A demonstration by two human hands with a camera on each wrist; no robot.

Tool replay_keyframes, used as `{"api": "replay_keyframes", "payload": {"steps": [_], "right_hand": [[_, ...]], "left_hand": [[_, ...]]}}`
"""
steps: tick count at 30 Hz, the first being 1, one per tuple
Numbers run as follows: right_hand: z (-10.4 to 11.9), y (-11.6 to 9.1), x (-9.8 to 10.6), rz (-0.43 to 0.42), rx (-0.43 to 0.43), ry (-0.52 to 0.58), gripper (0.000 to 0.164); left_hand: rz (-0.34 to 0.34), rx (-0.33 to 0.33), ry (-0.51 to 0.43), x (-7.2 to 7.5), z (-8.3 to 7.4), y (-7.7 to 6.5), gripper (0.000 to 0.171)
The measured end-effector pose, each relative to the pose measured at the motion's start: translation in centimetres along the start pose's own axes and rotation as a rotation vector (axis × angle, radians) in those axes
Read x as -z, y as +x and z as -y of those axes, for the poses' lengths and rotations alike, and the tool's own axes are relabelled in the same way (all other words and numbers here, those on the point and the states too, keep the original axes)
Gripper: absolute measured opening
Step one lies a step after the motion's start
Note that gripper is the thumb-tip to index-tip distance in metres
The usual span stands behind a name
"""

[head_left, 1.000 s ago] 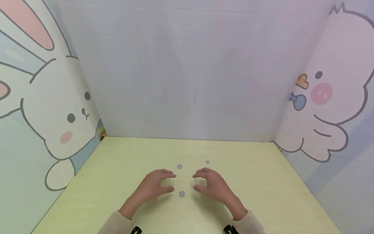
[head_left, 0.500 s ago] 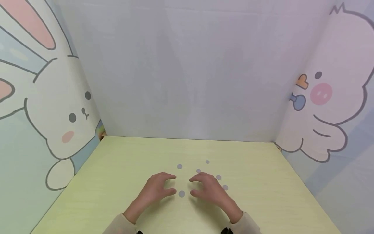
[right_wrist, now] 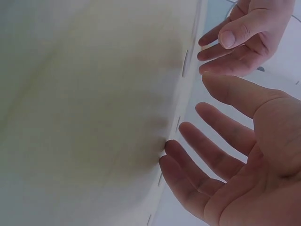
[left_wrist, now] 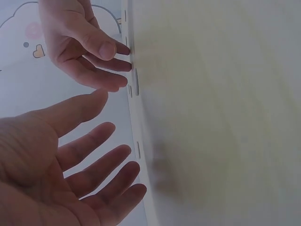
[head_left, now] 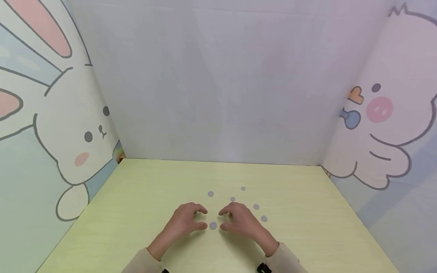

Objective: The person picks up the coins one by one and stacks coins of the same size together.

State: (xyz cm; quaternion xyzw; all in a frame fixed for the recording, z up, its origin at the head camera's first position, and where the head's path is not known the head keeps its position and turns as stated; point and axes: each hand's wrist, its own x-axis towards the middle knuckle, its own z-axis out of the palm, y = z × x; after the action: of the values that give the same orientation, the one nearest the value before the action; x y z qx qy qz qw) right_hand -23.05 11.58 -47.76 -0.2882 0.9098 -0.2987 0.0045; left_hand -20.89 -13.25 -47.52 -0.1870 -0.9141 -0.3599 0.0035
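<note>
1. Status (est.): handling of the discs looks not yet begun. No disc is held, stacked or gathered; all visible ones lie loose, flat and apart on the bench (head_left: 153, 182). Caution: a finished spread would look the same, so done vs. left can't be confirmed.

2. Disc posns., head view:
a. Near disc (head_left: 213, 226): btwn the two thumbs, closer to L thumb tip; appears clear of both.
b. Far-L disc (head_left: 210, 193): beyond the gap btwn hands.
c. Mid disc (head_left: 232, 199): just beyond R hand knuckles.
d. Far-R disc (head_left: 243, 188): farthest out.
e. Upper-side disc (head_left: 256, 206) and lower-side disc (head_left: 264, 218): to the right of R hand.
Poss. one more edge at R knuckles; mostly hidden, can't tell.

3. L hand (head_left: 188, 220): released, approx. half spread, fingers gently bent, thumb well off fingers. Palm bare in L wrist view; holds nothing.

4. R hand (head_left: 239, 220): same config., mirrored, facing L w/ a gap btwn. Nothing held. Fingertips v. close to bench; contact can't be confirmed.
</note>
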Motion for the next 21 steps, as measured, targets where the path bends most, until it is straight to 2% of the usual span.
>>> {"api": "replay_keyframes", "payload": {"steps": [10,21], "right_hand": [[0.2,0.6,-0.7,0.036,0.002,-0.047,0.022],[0.8,0.9,-0.7,0.062,0.005,-0.095,0.022]], "left_hand": [[0.025,-0.057,0.033,-0.1,0.1,0.4,0.026],[0.066,-0.094,0.074,-0.7,-0.1,1.2,0.022]]}}
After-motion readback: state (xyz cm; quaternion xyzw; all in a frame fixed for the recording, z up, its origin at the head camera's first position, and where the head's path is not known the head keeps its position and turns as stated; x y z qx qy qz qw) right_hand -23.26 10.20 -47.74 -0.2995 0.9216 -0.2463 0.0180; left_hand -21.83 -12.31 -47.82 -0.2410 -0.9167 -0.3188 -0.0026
